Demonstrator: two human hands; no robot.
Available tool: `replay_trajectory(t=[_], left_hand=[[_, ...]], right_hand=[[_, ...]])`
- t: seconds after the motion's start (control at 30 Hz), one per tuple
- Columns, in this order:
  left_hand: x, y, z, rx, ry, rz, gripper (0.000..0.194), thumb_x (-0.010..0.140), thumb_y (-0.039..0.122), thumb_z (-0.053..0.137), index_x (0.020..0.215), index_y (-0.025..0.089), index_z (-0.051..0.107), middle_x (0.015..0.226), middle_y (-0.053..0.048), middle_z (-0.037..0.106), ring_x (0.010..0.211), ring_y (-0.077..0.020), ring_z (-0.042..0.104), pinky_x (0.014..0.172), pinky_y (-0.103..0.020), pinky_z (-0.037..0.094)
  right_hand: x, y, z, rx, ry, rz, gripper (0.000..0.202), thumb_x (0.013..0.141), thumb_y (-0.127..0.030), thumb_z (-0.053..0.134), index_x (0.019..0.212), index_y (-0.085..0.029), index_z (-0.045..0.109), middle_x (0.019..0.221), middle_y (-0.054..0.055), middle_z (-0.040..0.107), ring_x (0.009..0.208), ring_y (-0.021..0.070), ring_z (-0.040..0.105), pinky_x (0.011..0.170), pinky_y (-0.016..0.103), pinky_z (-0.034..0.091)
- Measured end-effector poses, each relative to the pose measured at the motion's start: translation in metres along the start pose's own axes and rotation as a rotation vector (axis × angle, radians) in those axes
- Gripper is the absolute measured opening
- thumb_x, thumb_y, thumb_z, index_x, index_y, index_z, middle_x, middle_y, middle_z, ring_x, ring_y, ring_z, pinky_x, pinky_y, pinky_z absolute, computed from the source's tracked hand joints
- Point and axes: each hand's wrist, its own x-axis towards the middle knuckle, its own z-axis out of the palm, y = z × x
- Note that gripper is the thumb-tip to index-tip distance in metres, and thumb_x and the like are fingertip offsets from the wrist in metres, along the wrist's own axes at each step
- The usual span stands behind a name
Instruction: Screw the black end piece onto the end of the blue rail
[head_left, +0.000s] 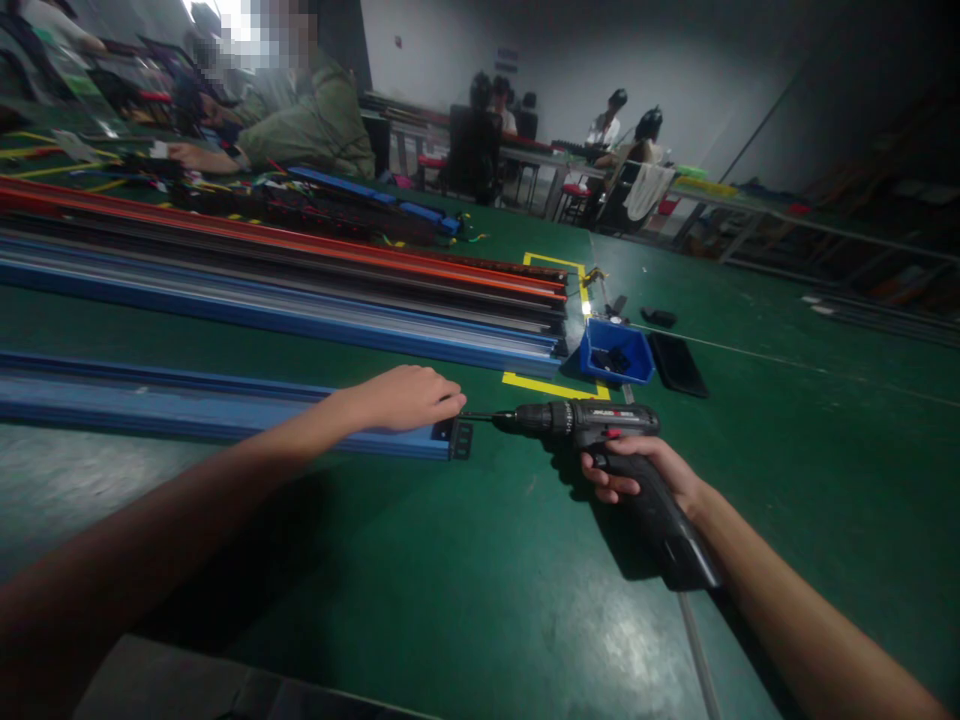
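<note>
My right hand (637,470) is wrapped round the handle of a black cordless drill (615,415), which points left. Its long thin bit (484,415) reaches the black end cap (460,440) of a blue metal rail (247,400). My left hand (405,397) is closed over the right end of that rail, its fingertips beside the tip of the bit. Under the left hand, part of the rail end and whatever the bit touches are hidden.
Beyond lie more long rails, blue (450,345) and orange (375,255). A blue bin (616,350) with small black parts stands by yellow tape (555,385), next to a black tray-like thing (679,362). Across the green table (480,560) a person in an olive sleeve (315,130) handles wires.
</note>
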Motion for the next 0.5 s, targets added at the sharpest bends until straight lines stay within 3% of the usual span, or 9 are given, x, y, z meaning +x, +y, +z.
replay_trajectory(t=[0.5], left_hand=[[-0.0004, 0.0005, 0.0005, -0.001, 0.017, -0.010, 0.052, 0.106, 0.051, 0.027, 0.087, 0.023, 0.066, 0.087, -0.006, 0.073, 0.075, -0.0228, 0.065, 0.066, -0.033, 0.035]], right_hand=[[-0.0004, -0.0008, 0.0001, -0.011, 0.038, -0.003, 0.031, 0.093, -0.026, 0.070, 0.105, 0.001, 0.075, 0.084, 0.012, 0.072, 0.051, 0.0057, 0.055, 0.069, 0.025, 0.056]])
